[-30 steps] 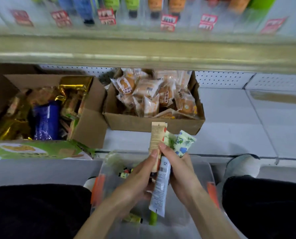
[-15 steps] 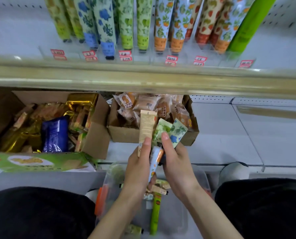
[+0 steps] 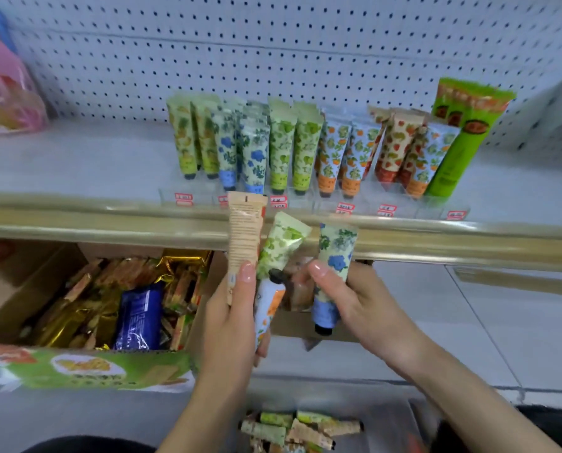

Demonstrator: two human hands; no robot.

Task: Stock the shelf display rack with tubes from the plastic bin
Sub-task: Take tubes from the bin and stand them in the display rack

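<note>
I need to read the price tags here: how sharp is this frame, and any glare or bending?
Head view: soft throughout, so the red-and-white price tags are unreadable; the pink plastic packs at the left edge and the patterned tubes in the clear plastic bin smear most; the wide lens bows the gold shelf rail; even light, sheen only on the gold foil wrappers.

From my remote seat: tubes (image 3: 283,148) soft plastic, slight sheen. Display rack (image 3: 364,201) clear glossy plastic (hard to see). Pegboard (image 3: 273,44) matt white metal. Box (image 3: 21,282) dull cardboard, wrappers (image 3: 185,259) shiny gold foil.
</note>
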